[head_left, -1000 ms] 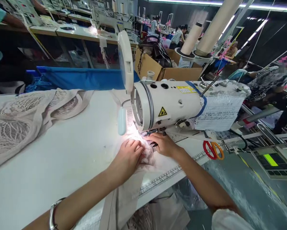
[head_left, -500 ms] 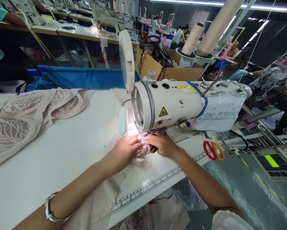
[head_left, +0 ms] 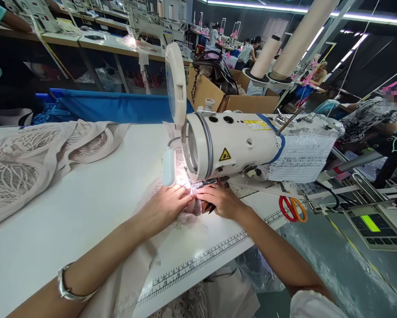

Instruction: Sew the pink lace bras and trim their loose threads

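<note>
Both hands (head_left: 165, 205) backs up, fingertips (head_left: 187, 194) close together.

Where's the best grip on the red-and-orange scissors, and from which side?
Probably by both loops of the scissors, right hand coming from the person's side: the loops face that way, while the other end points back past the pale strip, mostly hidden.

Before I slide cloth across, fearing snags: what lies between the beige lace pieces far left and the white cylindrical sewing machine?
Head view: white tabletop, then a pale blue oblong lamp and brightly lit lace.
</note>
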A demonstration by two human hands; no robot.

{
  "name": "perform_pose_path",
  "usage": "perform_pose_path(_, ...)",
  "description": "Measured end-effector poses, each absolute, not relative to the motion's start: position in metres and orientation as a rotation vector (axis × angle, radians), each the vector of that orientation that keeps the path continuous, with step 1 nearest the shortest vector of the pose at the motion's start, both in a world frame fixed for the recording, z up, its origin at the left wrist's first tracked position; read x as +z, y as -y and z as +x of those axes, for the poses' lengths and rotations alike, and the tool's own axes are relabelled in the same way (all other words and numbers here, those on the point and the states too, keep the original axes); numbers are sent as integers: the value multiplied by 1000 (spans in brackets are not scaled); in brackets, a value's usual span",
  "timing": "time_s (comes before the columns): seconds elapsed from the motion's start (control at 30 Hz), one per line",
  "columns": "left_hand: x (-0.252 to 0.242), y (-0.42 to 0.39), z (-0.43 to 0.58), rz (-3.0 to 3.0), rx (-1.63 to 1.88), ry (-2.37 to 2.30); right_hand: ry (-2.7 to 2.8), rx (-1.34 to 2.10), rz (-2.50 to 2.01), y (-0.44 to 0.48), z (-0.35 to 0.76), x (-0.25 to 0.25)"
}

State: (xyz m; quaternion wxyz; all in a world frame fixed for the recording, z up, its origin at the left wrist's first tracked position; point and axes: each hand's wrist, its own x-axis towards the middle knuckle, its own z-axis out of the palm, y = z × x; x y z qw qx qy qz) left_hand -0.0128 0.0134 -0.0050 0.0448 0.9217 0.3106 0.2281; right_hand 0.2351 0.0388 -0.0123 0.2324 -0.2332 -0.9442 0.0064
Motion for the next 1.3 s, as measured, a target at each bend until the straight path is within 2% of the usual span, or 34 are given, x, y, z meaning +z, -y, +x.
perform_pose_path(0.97,-4,-13,-9,2837,702,-987,2583,-60,-633,-34,231,-7)
perform_pose_path(1.3,0,-7,-7,2922,494,-1127,2615,-58,-684,-36,233,-12)
